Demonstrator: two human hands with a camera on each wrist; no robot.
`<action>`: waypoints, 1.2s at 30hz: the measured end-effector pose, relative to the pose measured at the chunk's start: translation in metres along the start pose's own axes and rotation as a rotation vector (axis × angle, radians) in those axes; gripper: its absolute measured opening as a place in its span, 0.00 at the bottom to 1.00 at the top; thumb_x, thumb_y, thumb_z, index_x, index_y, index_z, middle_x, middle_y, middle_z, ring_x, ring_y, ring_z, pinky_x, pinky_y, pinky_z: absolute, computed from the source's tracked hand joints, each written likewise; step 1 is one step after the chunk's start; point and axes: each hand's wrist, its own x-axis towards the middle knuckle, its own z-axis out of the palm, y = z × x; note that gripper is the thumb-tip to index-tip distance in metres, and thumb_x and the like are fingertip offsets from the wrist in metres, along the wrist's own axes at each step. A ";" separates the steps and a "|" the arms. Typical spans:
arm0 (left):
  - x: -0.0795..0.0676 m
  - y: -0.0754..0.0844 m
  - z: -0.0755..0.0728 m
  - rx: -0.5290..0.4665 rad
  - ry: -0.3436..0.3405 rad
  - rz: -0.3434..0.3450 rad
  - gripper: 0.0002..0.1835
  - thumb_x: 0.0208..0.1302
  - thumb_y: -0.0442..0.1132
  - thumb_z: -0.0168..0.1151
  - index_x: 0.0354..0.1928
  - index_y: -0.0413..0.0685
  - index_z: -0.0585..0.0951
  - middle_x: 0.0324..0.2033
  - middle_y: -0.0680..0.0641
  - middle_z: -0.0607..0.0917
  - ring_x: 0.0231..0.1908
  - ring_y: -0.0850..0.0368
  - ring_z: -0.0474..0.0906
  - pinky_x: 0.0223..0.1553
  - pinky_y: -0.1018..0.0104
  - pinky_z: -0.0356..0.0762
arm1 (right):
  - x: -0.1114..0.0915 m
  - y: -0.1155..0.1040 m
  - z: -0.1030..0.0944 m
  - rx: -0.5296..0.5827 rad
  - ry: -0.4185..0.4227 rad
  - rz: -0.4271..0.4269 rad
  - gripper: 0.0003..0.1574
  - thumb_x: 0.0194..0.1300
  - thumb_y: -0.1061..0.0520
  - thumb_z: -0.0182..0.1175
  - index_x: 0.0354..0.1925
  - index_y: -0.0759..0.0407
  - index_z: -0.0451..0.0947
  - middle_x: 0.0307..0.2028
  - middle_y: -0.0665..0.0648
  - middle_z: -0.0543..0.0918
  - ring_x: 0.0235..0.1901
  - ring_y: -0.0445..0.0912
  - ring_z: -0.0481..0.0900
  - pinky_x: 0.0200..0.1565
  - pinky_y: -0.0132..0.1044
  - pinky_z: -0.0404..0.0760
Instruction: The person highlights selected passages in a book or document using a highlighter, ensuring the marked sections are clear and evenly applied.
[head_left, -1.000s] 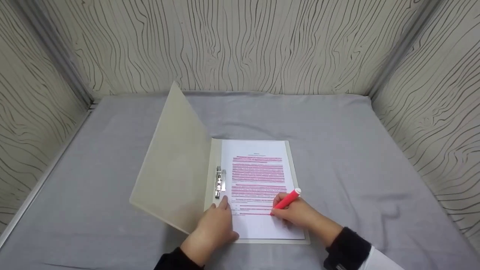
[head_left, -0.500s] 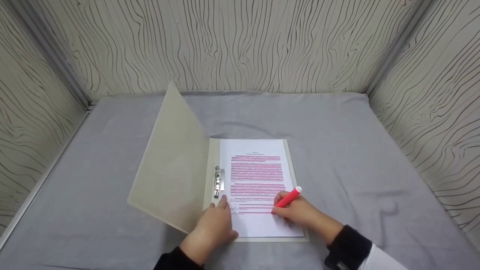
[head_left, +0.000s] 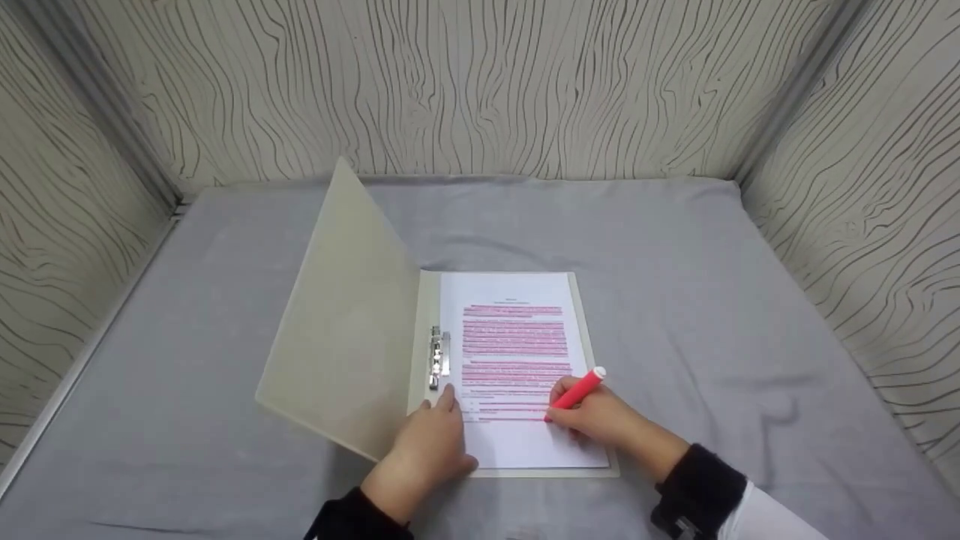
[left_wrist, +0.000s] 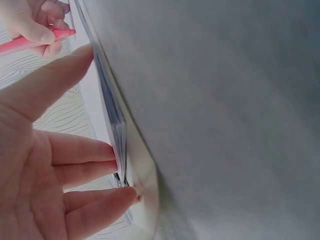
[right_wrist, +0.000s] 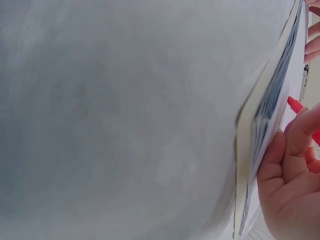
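A pink-red highlighter [head_left: 577, 394] with a white end is pinched in my right hand [head_left: 600, 416], its tip on a printed sheet [head_left: 517, 450]. Pink strokes cover most of the sheet's printed lines. That sheet tops a stack of paper in a cream folder [head_left: 345, 315], whose cover stands tilted up on the left. My left hand [head_left: 427, 442] rests at the lower left of the page, below the metal clip [head_left: 436, 360]. In the left wrist view its extended fingers [left_wrist: 82, 150] touch the paper and folder edge. The right wrist view shows the highlighter [right_wrist: 295, 104] only in part.
Grey cloth [head_left: 675, 300] covers the table and has a few creases. Cream panels with dark wavy lines [head_left: 465, 90] enclose the back and sides. A metal strip [head_left: 82, 352] runs along the left edge.
The highlighter tip has slid slightly right along a lower line of print. My left hand keeps its place on the folder. The head view has shifted a little.
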 end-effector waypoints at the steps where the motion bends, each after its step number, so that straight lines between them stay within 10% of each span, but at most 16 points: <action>1: 0.000 0.000 0.000 0.006 0.002 0.004 0.44 0.42 0.56 0.71 0.54 0.26 0.74 0.59 0.36 0.72 0.49 0.36 0.76 0.46 0.52 0.76 | 0.000 0.000 0.000 0.002 -0.001 -0.005 0.10 0.58 0.55 0.63 0.30 0.57 0.71 0.15 0.51 0.71 0.15 0.42 0.70 0.21 0.31 0.70; 36: -0.002 -0.001 -0.002 -0.032 0.008 0.013 0.43 0.42 0.54 0.72 0.53 0.25 0.73 0.59 0.34 0.72 0.50 0.35 0.75 0.48 0.51 0.75 | -0.004 0.001 -0.003 0.005 0.024 0.049 0.08 0.59 0.56 0.62 0.31 0.56 0.72 0.16 0.53 0.73 0.15 0.43 0.71 0.21 0.31 0.70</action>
